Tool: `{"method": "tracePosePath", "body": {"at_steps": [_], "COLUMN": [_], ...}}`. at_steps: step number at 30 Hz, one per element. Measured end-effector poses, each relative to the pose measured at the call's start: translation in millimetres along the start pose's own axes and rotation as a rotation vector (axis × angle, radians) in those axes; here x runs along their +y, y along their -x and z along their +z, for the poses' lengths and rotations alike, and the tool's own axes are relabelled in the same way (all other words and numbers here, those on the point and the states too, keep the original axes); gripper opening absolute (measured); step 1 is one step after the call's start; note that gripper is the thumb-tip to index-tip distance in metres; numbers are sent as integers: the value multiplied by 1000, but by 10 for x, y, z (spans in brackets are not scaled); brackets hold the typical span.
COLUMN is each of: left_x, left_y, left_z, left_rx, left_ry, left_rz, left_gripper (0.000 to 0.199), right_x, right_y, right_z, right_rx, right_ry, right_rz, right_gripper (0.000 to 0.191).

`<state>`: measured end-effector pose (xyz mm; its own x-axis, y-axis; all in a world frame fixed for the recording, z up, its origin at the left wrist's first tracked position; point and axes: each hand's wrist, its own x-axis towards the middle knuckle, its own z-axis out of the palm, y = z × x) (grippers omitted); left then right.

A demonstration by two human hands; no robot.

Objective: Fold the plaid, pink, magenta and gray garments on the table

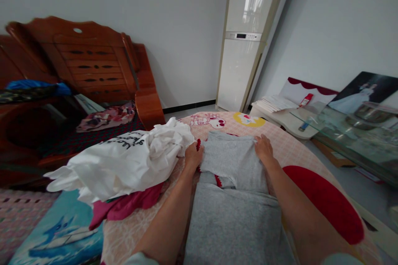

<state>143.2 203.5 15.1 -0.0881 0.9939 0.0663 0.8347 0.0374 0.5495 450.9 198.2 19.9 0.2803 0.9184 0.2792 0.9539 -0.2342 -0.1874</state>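
A light grey garment [233, 223] with bits of red scalloped trim lies on the round table, its far part folded back on itself. At the left side of that folded part, my left hand [193, 155] is closed on the edge beside the red trim. Opposite it, my right hand [264, 149] has its fingers curled at the far right corner of the cloth. The fingertips of both hands are partly hidden. Close by on the left, a crumpled white shirt [124, 169] with black lettering lies on top of a dark pink cloth [130, 205].
A pink patterned cloth with a large red spot [323, 203] covers the table. Left stands a wooden armchair [93, 62] holding clothes; a tall white air conditioner [238, 66] stands in the back corner. To the right, a glass table [351, 132] holds a metal bowl [376, 112].
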Motion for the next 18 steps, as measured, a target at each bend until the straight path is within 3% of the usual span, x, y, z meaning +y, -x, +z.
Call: {"method": "tracePosePath", "body": {"at_steps": [3, 9, 13, 18], "left_x": [1, 1, -15, -82], "left_y": [-1, -11, -34, -64], "left_z": [1, -18, -51, -48], "left_rx": [-6, -67, -111, -84], "left_ry": [-9, 3, 71, 274], "left_rz": [9, 14, 22, 22], "left_gripper": [22, 25, 21, 18], "right_x": [-144, -658, -884, -932], "right_y": [200, 944, 1290, 1398], "right_z": [-102, -225, -81, 34], "right_rx": [50, -124, -88, -65], "right_ry": [-45, -315, -439, -349], "right_rz": [-46, -434, -431, -480], "right_gripper": [42, 31, 36, 42]}}
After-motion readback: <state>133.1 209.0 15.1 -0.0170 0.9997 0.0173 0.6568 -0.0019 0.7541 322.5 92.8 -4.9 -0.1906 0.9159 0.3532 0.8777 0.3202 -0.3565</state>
